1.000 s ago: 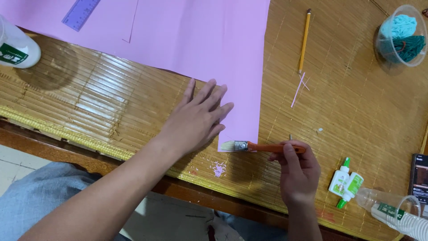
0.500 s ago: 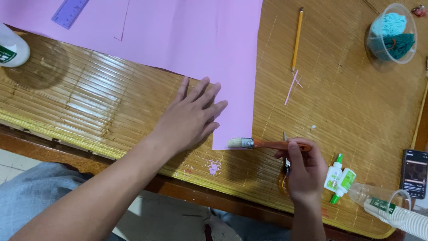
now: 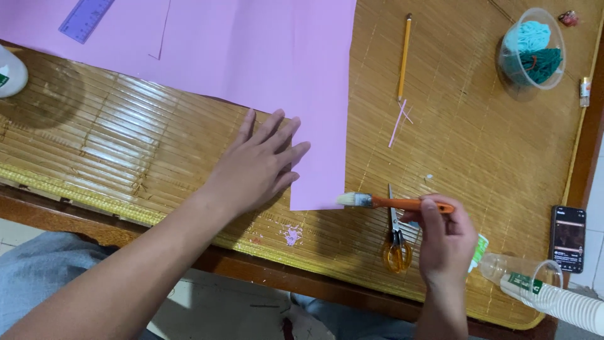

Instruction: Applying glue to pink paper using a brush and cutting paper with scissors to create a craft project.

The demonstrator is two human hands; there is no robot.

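Observation:
A large pink paper sheet (image 3: 251, 56) lies across a bamboo mat (image 3: 478, 145). My left hand (image 3: 258, 167) presses flat, fingers spread, on the sheet's lower right corner. My right hand (image 3: 443, 242) grips a small brush with an orange handle (image 3: 402, 203), held level. The pale bristles touch the bottom right edge of the pink sheet. Scissors with yellow handles (image 3: 396, 242) lie on the mat just under the brush, partly behind my right hand.
A pencil (image 3: 404, 56) and thin pink paper strips (image 3: 398, 121) lie right of the sheet. A clear cup of teal yarn (image 3: 531, 53) stands far right. A phone (image 3: 568, 238), stacked paper cups (image 3: 547, 293), a purple ruler (image 3: 85, 17) and a white bottle (image 3: 9, 72) ring the mat.
My right hand has shifted slightly right with the brush, its bristles still at the sheet's corner. The left hand stays flat on the paper. The view has drifted a little.

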